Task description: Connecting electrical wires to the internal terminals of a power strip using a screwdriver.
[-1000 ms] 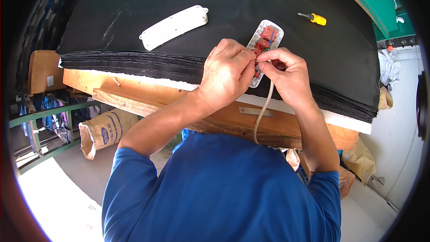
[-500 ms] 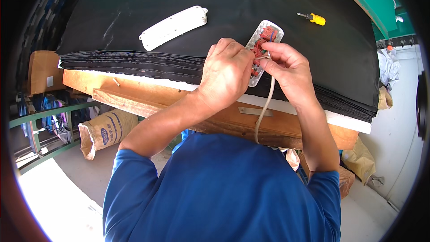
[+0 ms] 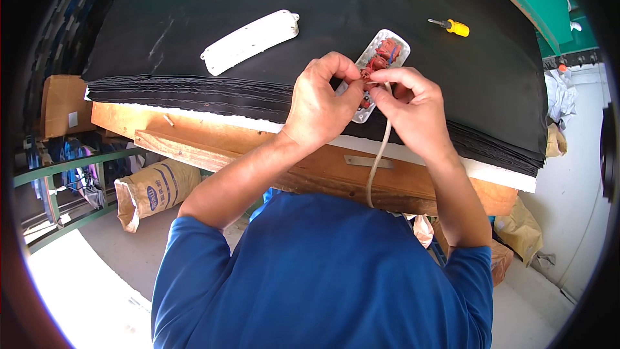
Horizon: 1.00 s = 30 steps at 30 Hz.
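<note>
An opened power strip (image 3: 399, 51) lies on the black sheets, its red inner parts and some thin wires exposed. A whitish cable (image 3: 380, 148) runs from it down over the table edge toward me. My left hand (image 3: 325, 95) is pinched at the strip's near half, thumb and forefinger meeting over the red parts. My right hand (image 3: 412, 102) is closed by the cable's end, its fingertips close to the left ones. What the left fingertips grip is too small to make out. The white cover (image 3: 250, 41) rests to the left, apart from both hands.
A screwdriver (image 3: 457, 28) with a yellow handle lies at the right. The thick stack of black sheets (image 3: 194, 94) covers a wooden table (image 3: 129, 119). On the floor at left stands an open paper sack (image 3: 165, 187), near a green rail (image 3: 84, 161) and a cardboard box (image 3: 61, 106).
My left hand has turned, its thumb and forefinger now pinching over the red parts. The right hand has shifted slightly nearer to me and left, toward the left fingertips.
</note>
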Tool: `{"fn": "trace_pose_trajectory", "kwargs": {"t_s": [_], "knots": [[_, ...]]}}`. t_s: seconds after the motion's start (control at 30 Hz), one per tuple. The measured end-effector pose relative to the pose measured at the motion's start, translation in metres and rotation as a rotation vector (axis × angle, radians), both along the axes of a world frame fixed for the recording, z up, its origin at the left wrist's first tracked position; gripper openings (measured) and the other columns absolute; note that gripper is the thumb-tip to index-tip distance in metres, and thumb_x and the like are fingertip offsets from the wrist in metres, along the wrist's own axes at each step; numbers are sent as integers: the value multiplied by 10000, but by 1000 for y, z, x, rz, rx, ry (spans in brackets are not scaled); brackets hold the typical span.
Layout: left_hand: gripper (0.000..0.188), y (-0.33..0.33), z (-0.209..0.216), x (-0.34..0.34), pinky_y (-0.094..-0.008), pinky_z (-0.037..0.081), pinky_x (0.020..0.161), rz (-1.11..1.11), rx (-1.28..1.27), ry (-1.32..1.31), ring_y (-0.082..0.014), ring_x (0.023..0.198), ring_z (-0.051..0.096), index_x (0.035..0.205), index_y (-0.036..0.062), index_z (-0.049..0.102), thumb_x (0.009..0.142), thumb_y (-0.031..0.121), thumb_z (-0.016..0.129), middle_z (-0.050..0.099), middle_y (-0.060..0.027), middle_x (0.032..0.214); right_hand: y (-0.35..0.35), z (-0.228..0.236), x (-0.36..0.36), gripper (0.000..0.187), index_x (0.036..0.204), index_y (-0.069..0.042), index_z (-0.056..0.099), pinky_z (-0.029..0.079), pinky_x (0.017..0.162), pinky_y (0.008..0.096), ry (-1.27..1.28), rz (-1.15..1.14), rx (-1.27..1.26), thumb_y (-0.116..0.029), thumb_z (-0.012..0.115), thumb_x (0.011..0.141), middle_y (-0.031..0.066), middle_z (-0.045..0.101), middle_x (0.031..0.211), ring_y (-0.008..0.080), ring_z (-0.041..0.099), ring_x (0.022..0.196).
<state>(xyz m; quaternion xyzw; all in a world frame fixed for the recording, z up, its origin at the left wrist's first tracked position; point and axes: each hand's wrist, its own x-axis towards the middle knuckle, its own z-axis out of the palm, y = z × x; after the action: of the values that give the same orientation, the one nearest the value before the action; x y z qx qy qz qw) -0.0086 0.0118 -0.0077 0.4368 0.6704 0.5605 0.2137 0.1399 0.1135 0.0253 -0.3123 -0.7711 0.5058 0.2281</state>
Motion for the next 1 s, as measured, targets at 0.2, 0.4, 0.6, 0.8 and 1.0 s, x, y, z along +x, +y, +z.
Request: {"fn": "trace_pose_trajectory", "kwargs": {"t_s": [0.2, 0.4, 0.6, 0.8, 1.0], "knots": [[67, -1, 0, -1, -234, 539, 734, -6, 3, -32, -53, 798, 631, 911, 5, 651, 898, -49, 690, 687, -10, 858, -12, -4, -8, 187, 964, -78, 749, 537, 711, 375, 40, -66, 282, 29, 767, 813, 104, 630, 1011, 262, 655, 840], [61, -1, 2, 1, -237, 542, 733, 16, -17, -46, -67, 797, 645, 919, 8, 670, 900, -50, 679, 702, -25, 860, -5, -9, -11, 185, 922, -74, 751, 550, 740, 374, 106, -17, 585, 42, 786, 782, 97, 635, 1064, 275, 654, 885], [88, -6, 4, -3, -260, 568, 763, -8, 17, 148, -127, 851, 685, 979, -14, 693, 897, -46, 702, 691, -76, 922, 3, -9, -9, 177, 921, -75, 751, 555, 798, 370, 104, 59, 508, 45, 775, 795, 81, 645, 1054, 276, 651, 969], [99, -5, 6, -8, -281, 589, 793, -90, 26, -8, -153, 869, 698, 983, -29, 699, 891, -58, 720, 673, -109, 988, 3, -10, -9, 167, 942, -72, 748, 551, 813, 358, 96, 50, 331, 38, 768, 817, 75, 654, 1056, 263, 658, 991], [103, 0, 2, -6, -275, 571, 755, -57, 56, 57, -124, 817, 675, 955, -11, 697, 868, -58, 727, 692, -73, 916, 0, -9, -10, 158, 961, -48, 725, 558, 733, 333, 112, 38, 292, 47, 758, 839, 88, 668, 1039, 218, 679, 894]]}}
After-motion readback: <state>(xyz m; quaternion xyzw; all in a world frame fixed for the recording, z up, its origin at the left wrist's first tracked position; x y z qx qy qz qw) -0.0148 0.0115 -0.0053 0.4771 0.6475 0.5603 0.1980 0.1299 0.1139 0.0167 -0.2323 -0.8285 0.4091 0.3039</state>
